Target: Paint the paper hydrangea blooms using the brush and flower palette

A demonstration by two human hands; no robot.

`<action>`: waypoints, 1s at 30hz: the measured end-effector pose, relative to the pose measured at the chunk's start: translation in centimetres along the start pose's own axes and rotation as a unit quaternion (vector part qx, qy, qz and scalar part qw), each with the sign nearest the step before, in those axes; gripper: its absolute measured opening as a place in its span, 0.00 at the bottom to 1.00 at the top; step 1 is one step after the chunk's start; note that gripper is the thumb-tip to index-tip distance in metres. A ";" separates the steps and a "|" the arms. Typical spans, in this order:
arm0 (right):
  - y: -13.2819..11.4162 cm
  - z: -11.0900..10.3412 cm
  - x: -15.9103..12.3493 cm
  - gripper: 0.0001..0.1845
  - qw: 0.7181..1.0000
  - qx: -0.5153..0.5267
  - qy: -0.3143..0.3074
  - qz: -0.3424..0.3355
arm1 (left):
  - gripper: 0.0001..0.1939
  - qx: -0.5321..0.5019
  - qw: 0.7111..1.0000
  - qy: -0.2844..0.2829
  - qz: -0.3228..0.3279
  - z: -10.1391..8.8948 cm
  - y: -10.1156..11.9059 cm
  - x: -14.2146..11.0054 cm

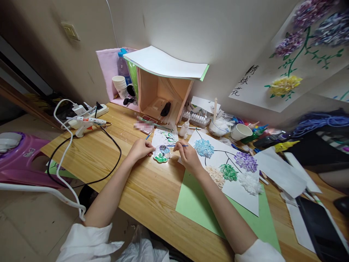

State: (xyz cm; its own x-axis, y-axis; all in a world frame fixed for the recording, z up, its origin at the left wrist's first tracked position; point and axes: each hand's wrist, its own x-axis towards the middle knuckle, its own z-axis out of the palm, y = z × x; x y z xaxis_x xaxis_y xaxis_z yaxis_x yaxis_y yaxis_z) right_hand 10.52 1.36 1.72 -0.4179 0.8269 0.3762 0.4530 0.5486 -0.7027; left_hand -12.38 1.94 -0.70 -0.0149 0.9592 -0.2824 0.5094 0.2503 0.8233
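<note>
My right hand [188, 156] is closed around a thin blue paintbrush [172, 145], whose tip reaches over a small flower-shaped paint palette [161, 154]. Green, blue and dark paint is smeared in the palette's wells. At its left edge, my left hand [141, 148] pinches the rim. A short blue stick [148, 136] shows just beyond those fingers; whether they touch it I cannot tell. Behind the palette lies a white sheet with green and black paint marks [165, 137]. Under my right forearm, a white picture sheet [245, 198] bears black stems and blue, purple, green, cream and white flower clusters.
A glue gun [86, 124] and power strip [103, 110] with looping cords lie at the left. A pink box shelf [147, 87] stands behind. Along the back are a white squeeze bottle [184, 128], a paper cup [241, 132] and paint bottles [257, 133]. A phone [321, 225] lies right.
</note>
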 end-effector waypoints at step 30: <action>0.0 -0.3 0.2 0.20 0.999 0.025 -0.008 0.029 | 0.10 0.015 1.000 -0.002 0.008 -0.1 0.0 -0.1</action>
State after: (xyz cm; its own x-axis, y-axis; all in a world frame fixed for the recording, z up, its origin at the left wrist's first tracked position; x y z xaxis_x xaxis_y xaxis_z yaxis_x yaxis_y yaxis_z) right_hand 10.69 1.54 1.94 -0.4038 0.8555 0.3243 0.4372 0.4918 -0.7530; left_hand -12.44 1.90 -0.64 -0.0026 0.9624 -0.2716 0.5351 0.2308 0.8126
